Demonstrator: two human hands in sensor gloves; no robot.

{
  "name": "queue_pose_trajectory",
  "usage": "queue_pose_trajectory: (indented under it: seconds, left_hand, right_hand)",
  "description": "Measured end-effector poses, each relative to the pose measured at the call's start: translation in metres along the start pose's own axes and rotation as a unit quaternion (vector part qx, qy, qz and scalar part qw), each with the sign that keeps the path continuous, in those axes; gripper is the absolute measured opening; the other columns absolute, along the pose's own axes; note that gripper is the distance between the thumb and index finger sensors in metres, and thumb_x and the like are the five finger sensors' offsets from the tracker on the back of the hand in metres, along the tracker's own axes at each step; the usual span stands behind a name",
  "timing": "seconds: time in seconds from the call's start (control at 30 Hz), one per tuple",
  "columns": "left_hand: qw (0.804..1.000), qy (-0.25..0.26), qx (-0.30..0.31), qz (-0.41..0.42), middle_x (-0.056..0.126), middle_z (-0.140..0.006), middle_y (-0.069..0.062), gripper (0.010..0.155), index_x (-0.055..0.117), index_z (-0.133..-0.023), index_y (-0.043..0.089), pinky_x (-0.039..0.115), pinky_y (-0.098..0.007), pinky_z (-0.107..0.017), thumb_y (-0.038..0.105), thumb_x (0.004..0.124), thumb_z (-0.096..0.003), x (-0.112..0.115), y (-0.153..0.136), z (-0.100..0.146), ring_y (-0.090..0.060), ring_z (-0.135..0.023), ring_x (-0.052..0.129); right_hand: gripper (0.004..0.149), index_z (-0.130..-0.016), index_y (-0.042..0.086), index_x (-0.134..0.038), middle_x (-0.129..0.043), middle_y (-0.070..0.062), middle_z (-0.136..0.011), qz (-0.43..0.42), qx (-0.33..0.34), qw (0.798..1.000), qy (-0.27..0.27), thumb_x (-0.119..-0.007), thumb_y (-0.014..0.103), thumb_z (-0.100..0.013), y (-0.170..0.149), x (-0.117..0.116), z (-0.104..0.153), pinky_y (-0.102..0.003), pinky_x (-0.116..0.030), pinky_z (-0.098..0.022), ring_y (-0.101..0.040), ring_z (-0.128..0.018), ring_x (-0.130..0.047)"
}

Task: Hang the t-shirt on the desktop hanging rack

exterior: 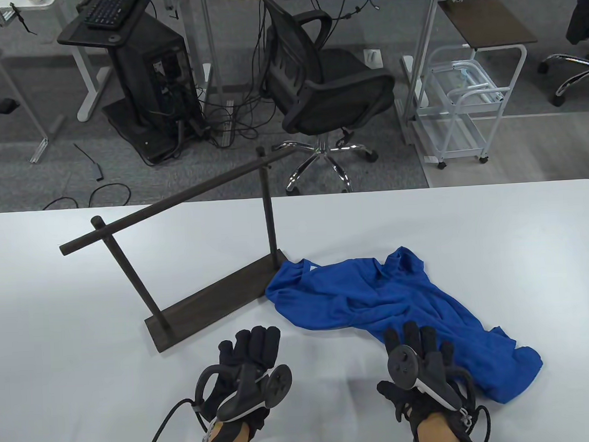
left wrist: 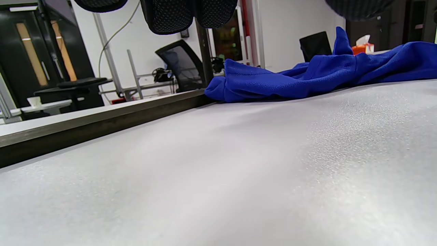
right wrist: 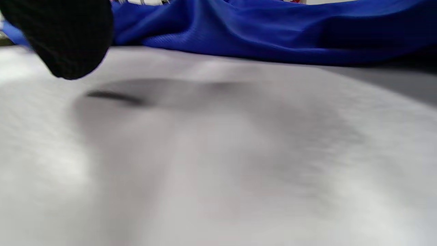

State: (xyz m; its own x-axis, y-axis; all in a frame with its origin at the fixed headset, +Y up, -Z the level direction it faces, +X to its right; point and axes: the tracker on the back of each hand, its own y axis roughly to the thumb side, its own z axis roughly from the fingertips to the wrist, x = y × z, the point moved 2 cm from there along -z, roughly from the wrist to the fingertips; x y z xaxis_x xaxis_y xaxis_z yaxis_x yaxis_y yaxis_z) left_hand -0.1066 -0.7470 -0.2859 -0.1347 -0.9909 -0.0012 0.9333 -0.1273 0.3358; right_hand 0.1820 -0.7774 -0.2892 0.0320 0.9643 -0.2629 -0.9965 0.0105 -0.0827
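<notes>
A crumpled blue t-shirt point(exterior: 391, 304) lies on the white table point(exterior: 495, 232), right of centre, one corner touching the base of the dark wooden hanging rack point(exterior: 215, 295). The rack's bar point(exterior: 176, 201) is bare. My left hand point(exterior: 249, 352) rests flat on the table just in front of the rack base, fingers spread, holding nothing. My right hand point(exterior: 417, 347) lies open with its fingers over the near edge of the shirt, not gripping it. The shirt also shows in the left wrist view point(left wrist: 307, 78) and the right wrist view point(right wrist: 273, 30).
The rack stands diagonally at centre left. Beyond the table's far edge are a black office chair point(exterior: 327, 87), a computer tower point(exterior: 151, 76) and a white cart point(exterior: 460, 101) on the floor.
</notes>
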Motion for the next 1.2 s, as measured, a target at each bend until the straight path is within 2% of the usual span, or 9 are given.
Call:
queue_pose_trajectory:
  seconds: [0.27, 0.43, 0.57, 0.6, 0.77, 0.83, 1.0, 1.2]
  left_hand:
    - [1.0, -0.005, -0.004, -0.009, 0.043, -0.114, -0.018, 0.085, 0.025, -0.111, 0.014, 0.052, -0.07, -0.068, 0.06, 0.06, -0.047, 0.002, -0.002, 0.0, -0.049, -0.101, 0.058]
    - [1.0, -0.011, -0.008, -0.008, 0.042, -0.114, -0.019, 0.086, 0.025, -0.111, 0.014, 0.052, -0.071, -0.068, 0.06, 0.06, -0.0469, 0.004, -0.004, 0.0, -0.05, -0.101, 0.058]
    - [1.0, -0.02, -0.01, -0.008, 0.042, -0.114, -0.018, 0.085, 0.025, -0.111, 0.014, 0.052, -0.07, -0.068, 0.06, 0.06, -0.047, 0.007, -0.006, -0.001, -0.049, -0.102, 0.058]
    - [1.0, -0.023, -0.011, -0.005, 0.042, -0.114, -0.018, 0.085, 0.025, -0.111, 0.014, 0.052, -0.07, -0.068, 0.059, 0.06, -0.047, 0.009, -0.007, -0.001, -0.049, -0.102, 0.058]
    - [0.999, -0.031, -0.019, -0.007, 0.041, -0.114, -0.019, 0.085, 0.025, -0.111, 0.014, 0.052, -0.07, -0.068, 0.059, 0.059, -0.0471, 0.012, -0.011, -0.001, -0.049, -0.102, 0.057]
    - [0.999, -0.031, -0.022, -0.006, 0.041, -0.115, -0.019, 0.085, 0.024, -0.111, 0.014, 0.052, -0.07, -0.068, 0.059, 0.059, -0.0472, 0.012, -0.013, -0.001, -0.049, -0.102, 0.057]
    - [0.999, -0.038, -0.032, -0.006, 0.041, -0.114, -0.019, 0.085, 0.024, -0.111, 0.014, 0.052, -0.07, -0.068, 0.059, 0.059, -0.0472, 0.015, -0.019, -0.001, -0.049, -0.102, 0.057]
    - [0.998, -0.038, -0.039, 0.0, 0.041, -0.114, -0.019, 0.085, 0.024, -0.111, 0.014, 0.052, -0.07, -0.068, 0.059, 0.059, -0.0472, 0.017, -0.025, -0.002, -0.049, -0.102, 0.057]
  right_hand:
    - [0.104, -0.091, 0.039, 0.002, 0.013, 0.002, -0.102, 0.012, -0.07, 0.997, 0.004, -0.084, 0.055, -0.033, -0.017, 0.005, -0.019, -0.069, -0.002, -0.068, -0.035, -0.097, 0.009]
    - [0.105, -0.089, 0.039, 0.004, 0.015, 0.003, -0.101, 0.009, -0.108, 0.994, 0.016, -0.084, 0.055, -0.033, -0.029, 0.015, -0.042, -0.068, 0.0, -0.069, -0.033, -0.097, 0.012]
    - [0.111, -0.087, 0.038, 0.009, 0.019, 0.002, -0.099, -0.066, -0.109, 0.99, 0.057, -0.082, 0.061, -0.029, -0.035, 0.015, -0.062, -0.068, 0.004, -0.067, -0.034, -0.096, 0.015]
    - [0.114, -0.084, 0.039, 0.012, 0.023, 0.003, -0.096, -0.09, -0.108, 0.988, 0.069, -0.083, 0.062, -0.028, -0.036, 0.015, -0.068, -0.068, 0.008, -0.065, -0.033, -0.094, 0.019]
    - [0.121, -0.08, 0.042, 0.016, 0.03, 0.008, -0.09, -0.083, -0.112, 0.981, 0.136, -0.089, 0.062, -0.023, -0.041, 0.016, -0.093, -0.065, 0.019, -0.061, -0.027, -0.09, 0.03]
    - [0.122, -0.08, 0.044, 0.014, 0.029, 0.011, -0.09, -0.081, -0.107, 0.981, 0.142, -0.092, 0.06, -0.022, -0.041, 0.017, -0.103, -0.063, 0.021, -0.061, -0.024, -0.09, 0.031]
    - [0.121, -0.079, 0.05, 0.011, 0.03, 0.018, -0.088, -0.049, -0.089, 0.979, 0.177, -0.096, 0.054, -0.022, -0.026, 0.024, -0.127, -0.059, 0.025, -0.061, -0.016, -0.089, 0.034]
    - [0.121, -0.079, 0.052, 0.009, 0.026, 0.02, -0.091, 0.04, -0.052, 0.98, 0.186, -0.098, 0.051, -0.022, 0.013, 0.035, -0.147, -0.06, 0.019, -0.066, -0.017, -0.091, 0.03]
